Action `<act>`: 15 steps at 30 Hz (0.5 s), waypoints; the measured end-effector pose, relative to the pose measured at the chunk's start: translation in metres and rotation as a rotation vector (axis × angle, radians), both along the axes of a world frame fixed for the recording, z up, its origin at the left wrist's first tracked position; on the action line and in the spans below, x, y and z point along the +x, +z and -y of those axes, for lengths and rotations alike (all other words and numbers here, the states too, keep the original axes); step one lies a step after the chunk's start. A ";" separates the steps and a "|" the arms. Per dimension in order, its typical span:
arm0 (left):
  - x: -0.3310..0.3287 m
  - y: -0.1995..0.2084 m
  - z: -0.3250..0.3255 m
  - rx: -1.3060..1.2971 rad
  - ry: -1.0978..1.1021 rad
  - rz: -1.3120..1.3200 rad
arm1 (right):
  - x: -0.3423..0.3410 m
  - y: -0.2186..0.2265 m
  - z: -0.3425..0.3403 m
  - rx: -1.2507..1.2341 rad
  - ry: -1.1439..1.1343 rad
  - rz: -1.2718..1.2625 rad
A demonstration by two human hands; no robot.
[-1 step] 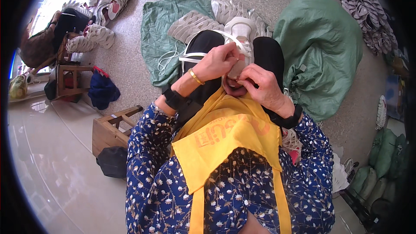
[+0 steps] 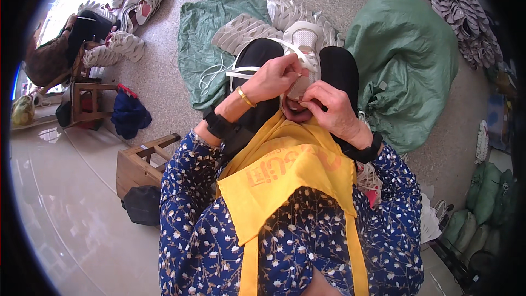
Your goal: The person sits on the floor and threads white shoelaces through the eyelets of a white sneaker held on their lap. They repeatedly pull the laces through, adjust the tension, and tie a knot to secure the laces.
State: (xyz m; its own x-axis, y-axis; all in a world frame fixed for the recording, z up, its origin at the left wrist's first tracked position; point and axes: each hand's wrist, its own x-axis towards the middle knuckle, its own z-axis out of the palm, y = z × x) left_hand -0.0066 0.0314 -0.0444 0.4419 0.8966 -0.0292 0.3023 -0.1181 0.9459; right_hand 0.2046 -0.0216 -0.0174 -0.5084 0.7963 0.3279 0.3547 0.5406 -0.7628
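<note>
A white shoe (image 2: 304, 35) lies between my black-clad knees, toe pointing away from me, its pinkish inner opening close to the yellow apron (image 2: 285, 159). White shoelace (image 2: 245, 70) loops out over my left knee and across the shoe. Over the shoe's left side, my left hand (image 2: 275, 78) has thumb and fingers closed in a pinch by the lace; the fingertips partly hide what is between them. At the edge of the tongue, near the opening, my right hand (image 2: 333, 111) is pinched closed against the shoe.
Beyond my knees, rows of white shoe uppers (image 2: 241, 32) lie on a green sheet (image 2: 192, 27). A bulging green sack (image 2: 402, 49) stands to the right. On the left are a wooden stool (image 2: 131, 167) and a dark blue cloth bag (image 2: 130, 114). More stacked uppers (image 2: 466, 19) are at far right.
</note>
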 end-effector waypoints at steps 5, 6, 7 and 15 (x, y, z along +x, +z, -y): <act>0.010 0.006 0.005 0.085 0.164 -0.109 | -0.001 0.021 0.002 -0.157 -0.086 -0.002; 0.009 0.004 0.004 0.114 0.178 -0.159 | -0.001 0.019 0.000 -0.101 -0.123 0.026; 0.010 0.004 0.003 0.145 0.189 -0.209 | 0.000 0.014 -0.005 -0.044 -0.164 0.053; 0.011 0.007 0.003 0.172 0.240 -0.265 | -0.005 0.013 -0.034 0.162 -0.195 0.371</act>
State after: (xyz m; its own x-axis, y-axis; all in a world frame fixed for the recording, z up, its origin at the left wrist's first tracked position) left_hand 0.0048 0.0289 -0.0375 0.2163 0.9753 0.0454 0.5717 -0.1643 0.8038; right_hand 0.1995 0.0127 -0.0048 -0.4609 0.8423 0.2796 0.6955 0.5385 -0.4757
